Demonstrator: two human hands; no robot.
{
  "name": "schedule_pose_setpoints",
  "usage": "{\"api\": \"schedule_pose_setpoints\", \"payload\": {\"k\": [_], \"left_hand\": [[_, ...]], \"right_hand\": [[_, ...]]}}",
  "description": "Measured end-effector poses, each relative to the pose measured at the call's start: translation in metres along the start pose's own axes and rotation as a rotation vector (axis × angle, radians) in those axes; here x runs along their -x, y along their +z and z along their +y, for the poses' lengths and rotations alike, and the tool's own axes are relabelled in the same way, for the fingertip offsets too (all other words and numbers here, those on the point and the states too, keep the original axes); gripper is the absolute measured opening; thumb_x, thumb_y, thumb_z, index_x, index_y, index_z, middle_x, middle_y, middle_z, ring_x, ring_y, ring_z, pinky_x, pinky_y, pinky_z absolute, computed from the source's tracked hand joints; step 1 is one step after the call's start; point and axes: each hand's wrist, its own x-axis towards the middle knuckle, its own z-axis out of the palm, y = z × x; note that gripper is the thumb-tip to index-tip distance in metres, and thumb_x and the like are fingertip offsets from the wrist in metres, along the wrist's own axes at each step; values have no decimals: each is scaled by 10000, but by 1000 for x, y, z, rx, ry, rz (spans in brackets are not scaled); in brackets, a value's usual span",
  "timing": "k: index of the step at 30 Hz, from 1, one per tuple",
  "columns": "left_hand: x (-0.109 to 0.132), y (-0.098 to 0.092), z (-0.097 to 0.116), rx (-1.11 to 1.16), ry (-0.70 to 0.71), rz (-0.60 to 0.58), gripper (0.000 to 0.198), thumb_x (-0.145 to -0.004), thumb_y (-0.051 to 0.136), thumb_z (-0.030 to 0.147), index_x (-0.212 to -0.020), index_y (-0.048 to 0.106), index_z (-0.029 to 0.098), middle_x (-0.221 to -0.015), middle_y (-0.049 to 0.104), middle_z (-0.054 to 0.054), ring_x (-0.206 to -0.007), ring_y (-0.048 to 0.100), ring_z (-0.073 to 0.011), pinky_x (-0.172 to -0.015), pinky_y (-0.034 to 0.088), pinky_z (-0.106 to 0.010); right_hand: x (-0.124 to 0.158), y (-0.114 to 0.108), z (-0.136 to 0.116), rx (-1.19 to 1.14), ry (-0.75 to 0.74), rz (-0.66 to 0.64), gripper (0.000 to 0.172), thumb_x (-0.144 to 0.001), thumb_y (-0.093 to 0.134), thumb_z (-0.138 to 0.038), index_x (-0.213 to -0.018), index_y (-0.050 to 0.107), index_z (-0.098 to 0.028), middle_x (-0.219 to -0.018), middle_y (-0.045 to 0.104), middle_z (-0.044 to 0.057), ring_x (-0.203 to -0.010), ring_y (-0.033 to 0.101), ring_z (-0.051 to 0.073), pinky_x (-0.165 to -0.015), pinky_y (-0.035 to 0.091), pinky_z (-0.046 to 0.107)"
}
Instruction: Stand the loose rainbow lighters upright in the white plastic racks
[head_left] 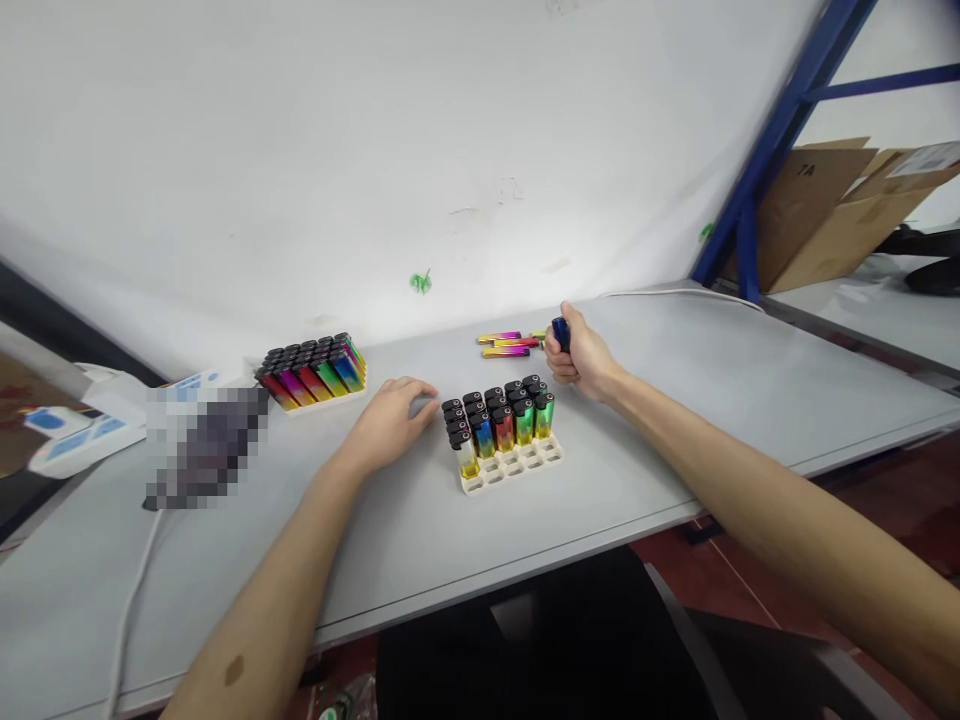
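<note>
In the head view my right hand [581, 355] is closed around a dark blue lighter [561, 334], raised over the table near the wall. Only one end of that lighter shows above the fingers. My left hand [397, 418] lies on the table with its fingers loosely bent and thumb apart, holding nothing. Just right of it stands a white tray [513, 468] with holes in rows. Several upright lighters [503, 428] with black tops and shiny coloured bodies fill its back rows, and one silver-and-gold lighter [465, 455] stands at the front left.
Several coloured lighter bodies [510, 346] lie loose by the wall. A second block of lighters [313, 372] stands at the back left. Farther left are white-and-blue boxes [97, 420] and a cable [135, 600]. Cardboard boxes [832, 215] sit behind a blue frame [750, 190] on the right.
</note>
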Motion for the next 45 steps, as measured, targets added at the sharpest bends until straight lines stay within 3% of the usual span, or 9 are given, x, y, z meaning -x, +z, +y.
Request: {"api": "schedule_pose_setpoints", "payload": {"k": [5,14,18,21,26,30,35,39,45], "left_hand": [[0,0,-1,-6,11,15,326,-928,461,375,-1118,675,220,-1210,702,-82,-1200,573,-281,-1043,467,-432],[0,1,-1,2,3,4,335,-929,453,372,-1129,667,209,-1221,693,-88,-1209,559,-283,-1065,449,-445],[0,0,0,9,5,4,338,-930,455,381,-1125,669,206,-1218,695,-89,-1204,559,-285,-1067,449,-454],[0,-1,1,8,-1,8,332,-926,459,384,-1114,673,214,-1210,698,-89,-1204,566,-287,-1062,455,-455],[0,-1,2,16,-10,4,342,-917,461,390,-1115,673,209,-1219,693,-96,-1209,567,-292,-1063,456,-463],[-1,0,1,9,5,1,351,-918,457,394,-1120,673,205,-1215,694,-97,-1204,566,-294,-1067,451,-468],[0,2,1,8,14,6,352,-924,452,381,-1125,677,200,-1205,696,-101,-1198,560,-296,-1056,453,-471],[0,2,2,8,28,16,343,-925,462,388,-1115,683,207,-1190,701,-95,-1188,570,-290,-1053,457,-456],[1,2,4,18,-3,13,333,-932,465,394,-1112,676,209,-1208,696,-89,-1214,553,-285,-1062,440,-434]], "right_hand": [[-1,-2,-1,-18,-24,-5,393,-949,335,-447,-617,308,-237,-437,211,-75,-388,105,85,-381,92,227],[0,0,0,-13,-35,21,402,-962,316,-449,-625,341,-231,-445,214,-77,-387,117,84,-383,103,222],[-1,0,1,11,-72,43,439,-1001,261,-461,-751,517,-207,-538,376,-40,-422,330,104,-392,255,224],[-1,-2,1,127,-112,17,317,-990,409,-425,-877,589,-190,-707,549,2,-593,534,124,-549,457,249],[1,-13,-7,622,-332,4,245,-849,703,-426,-835,685,-182,-772,640,26,-693,527,142,-653,444,285],[26,-13,-36,753,-490,146,294,-869,679,-477,-818,703,-188,-709,618,26,-649,523,147,-603,438,303],[84,12,-65,615,-723,31,287,-826,749,-445,-1005,688,-230,-802,668,10,-688,636,162,-643,539,320],[115,35,-47,735,-771,-116,221,-821,788,-360,-979,677,-251,-869,716,17,-737,686,177,-688,572,322],[118,48,3,1053,-806,-232,148,-898,715,-249,-1035,657,-254,-944,740,31,-778,711,177,-673,564,299]]}}
